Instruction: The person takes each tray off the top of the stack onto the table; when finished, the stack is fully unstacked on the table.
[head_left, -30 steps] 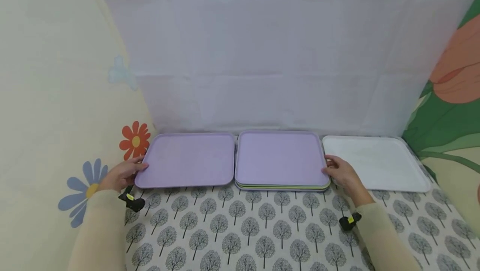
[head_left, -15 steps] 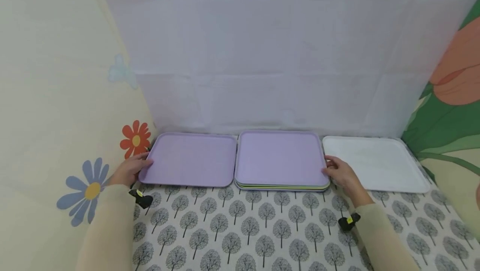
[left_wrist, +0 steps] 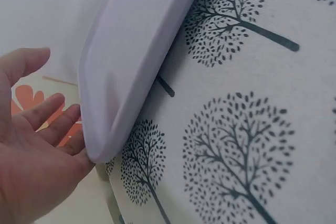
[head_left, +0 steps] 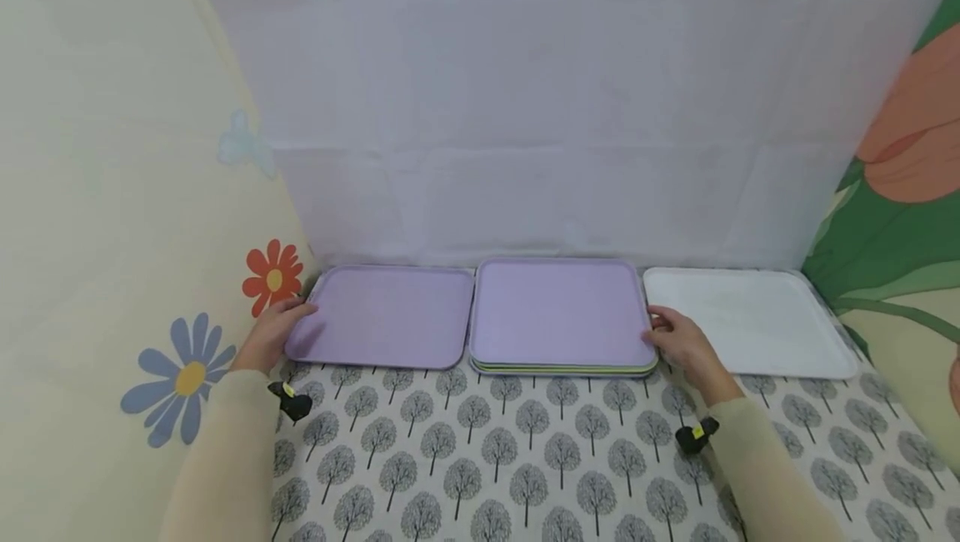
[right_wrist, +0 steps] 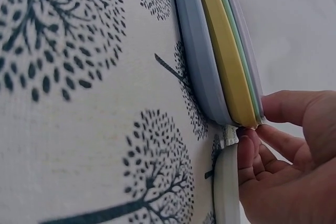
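A light purple tray (head_left: 390, 317) lies at the left, its right edge close to a stack of trays. My left hand (head_left: 268, 335) is at its left end. In the left wrist view, its straight fingers (left_wrist: 65, 124) touch the tray's edge while the thumb is raised clear. Another purple tray (head_left: 562, 308) tops the middle stack. Beneath it, the right wrist view shows green, yellow (right_wrist: 223, 51) and grey-blue (right_wrist: 194, 51) trays. My right hand (head_left: 686, 350) pinches the stack's right edge, thumb against the purple tray and index finger under the yellow corner.
A white tray (head_left: 750, 321) lies to the right of the stack, close by my right fingers. The tree-patterned tablecloth (head_left: 525, 442) spreads in front. A white sheet (head_left: 480, 108) hangs right behind the trays, and a flower-printed wall (head_left: 112, 233) borders the left.
The left hand has moved right and slightly forward, and the left purple tray has slid right towards the stack. The right hand stays at the stack's edge.
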The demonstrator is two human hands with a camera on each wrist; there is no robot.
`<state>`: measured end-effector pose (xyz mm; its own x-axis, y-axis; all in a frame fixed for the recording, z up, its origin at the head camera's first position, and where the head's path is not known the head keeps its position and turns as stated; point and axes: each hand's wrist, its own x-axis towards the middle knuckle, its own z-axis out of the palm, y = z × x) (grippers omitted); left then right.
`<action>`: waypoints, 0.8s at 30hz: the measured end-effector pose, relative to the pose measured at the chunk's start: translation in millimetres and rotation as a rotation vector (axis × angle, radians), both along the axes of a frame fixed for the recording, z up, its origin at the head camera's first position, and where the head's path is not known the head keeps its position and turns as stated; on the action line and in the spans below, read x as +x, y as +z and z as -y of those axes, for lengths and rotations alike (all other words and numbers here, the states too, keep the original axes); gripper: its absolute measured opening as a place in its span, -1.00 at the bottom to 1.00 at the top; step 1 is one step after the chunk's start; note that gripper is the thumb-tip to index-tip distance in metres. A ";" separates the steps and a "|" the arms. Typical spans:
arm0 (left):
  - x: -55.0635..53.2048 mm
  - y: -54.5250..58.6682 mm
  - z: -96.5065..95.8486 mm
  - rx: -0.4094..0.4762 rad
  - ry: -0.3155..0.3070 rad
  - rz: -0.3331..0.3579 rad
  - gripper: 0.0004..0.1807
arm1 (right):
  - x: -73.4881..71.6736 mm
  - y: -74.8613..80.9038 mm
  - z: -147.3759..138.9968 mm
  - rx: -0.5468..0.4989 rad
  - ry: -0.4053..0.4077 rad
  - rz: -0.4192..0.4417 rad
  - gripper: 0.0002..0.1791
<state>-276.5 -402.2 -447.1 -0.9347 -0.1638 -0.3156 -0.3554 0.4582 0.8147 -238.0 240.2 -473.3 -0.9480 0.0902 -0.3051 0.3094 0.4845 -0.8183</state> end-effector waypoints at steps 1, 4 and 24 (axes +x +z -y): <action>-0.5 0.1 -0.6 -0.011 -0.003 -0.013 -0.11 | -0.5 0.1 0.0 0.006 0.007 -0.003 -0.27; -0.2 2.5 -3.4 -0.042 -0.026 -0.037 -0.13 | -1.5 -0.8 0.3 0.009 0.026 -0.019 -0.27; -13.0 10.0 -113.0 0.071 -0.129 -0.173 -0.34 | -9.5 0.1 5.7 0.124 0.022 -0.048 -0.36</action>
